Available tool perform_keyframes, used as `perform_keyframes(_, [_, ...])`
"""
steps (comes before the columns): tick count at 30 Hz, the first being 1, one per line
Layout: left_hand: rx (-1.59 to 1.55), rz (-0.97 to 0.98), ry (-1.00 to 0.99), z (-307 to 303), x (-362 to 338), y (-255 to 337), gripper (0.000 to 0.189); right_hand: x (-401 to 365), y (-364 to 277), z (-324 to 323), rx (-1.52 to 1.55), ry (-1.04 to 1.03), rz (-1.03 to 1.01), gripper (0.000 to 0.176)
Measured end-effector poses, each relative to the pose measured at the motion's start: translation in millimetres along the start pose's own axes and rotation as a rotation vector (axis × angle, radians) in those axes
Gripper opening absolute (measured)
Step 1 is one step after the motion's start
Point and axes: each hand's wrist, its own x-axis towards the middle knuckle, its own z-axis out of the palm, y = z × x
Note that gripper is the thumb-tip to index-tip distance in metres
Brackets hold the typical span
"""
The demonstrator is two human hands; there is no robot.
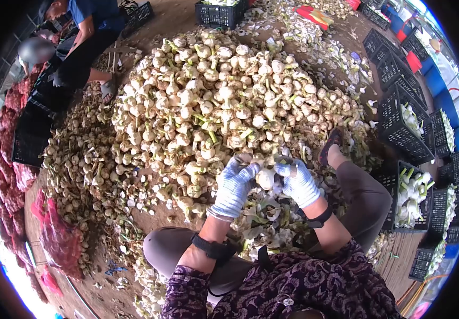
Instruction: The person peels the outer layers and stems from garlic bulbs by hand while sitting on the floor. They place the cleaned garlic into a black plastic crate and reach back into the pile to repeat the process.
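A pale, partly peeled garlic bulb (265,179) is between my two gloved hands, low in front of my lap. My left hand (234,186), in a white-and-blue striped knit glove with bare fingertips, closes on the bulb from the left. From the right, my right hand (298,182), gloved alike, pinches at its top and side. The fingertips partly hide the bulb's upper end. Just beyond my hands rises a large heap of garlic bulbs (224,95) with short stems. Loose peeled skins (272,218) lie beneath my hands, between my legs.
A black crate with trimmed white bulbs (413,199) stands by my right knee, with several more crates behind it. Red mesh sacks (62,239) lie at the left. A co-worker in a blue shirt (99,16) sits at the upper left.
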Motion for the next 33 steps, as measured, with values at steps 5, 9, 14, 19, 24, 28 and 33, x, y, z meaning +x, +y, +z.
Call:
perform_keyframes(5, [0.281, 0.227, 0.094, 11, -6, 21, 0.025, 10, 12, -22, 0.122, 0.103, 0.044, 0.019])
perform_keyframes(9, [0.583, 0.233, -0.276, 14, -14, 14, 0.022, 29, 21, -24, 0.231, 0.316, 0.059, 0.017])
perform_keyframes(14, [1.346, 0.135, -0.465, -10, -23, 3, 0.026, 20, 1, -34, 0.540, 0.119, 0.104, 0.022])
perform_keyframes(19, [2.087, 0.000, -0.354, -29, -13, -3, 0.035, 17, -1, -45, 0.552, 0.106, 0.118, 0.020])
perform_keyframes(24, [0.345, -0.074, -0.135, -2, -9, 7, 0.056, 7, -3, -22, 0.022, -0.131, -0.032, 0.035])
perform_keyframes(28, [0.229, -0.090, 0.086, -12, 1, 21, 0.027, 34, -8, -51, -0.267, 0.073, -0.062, 0.029])
perform_keyframes(33, [0.275, -0.009, 0.177, -13, -1, 29, 0.017, 60, 90, -94, -1.470, 0.057, 0.177, 0.041])
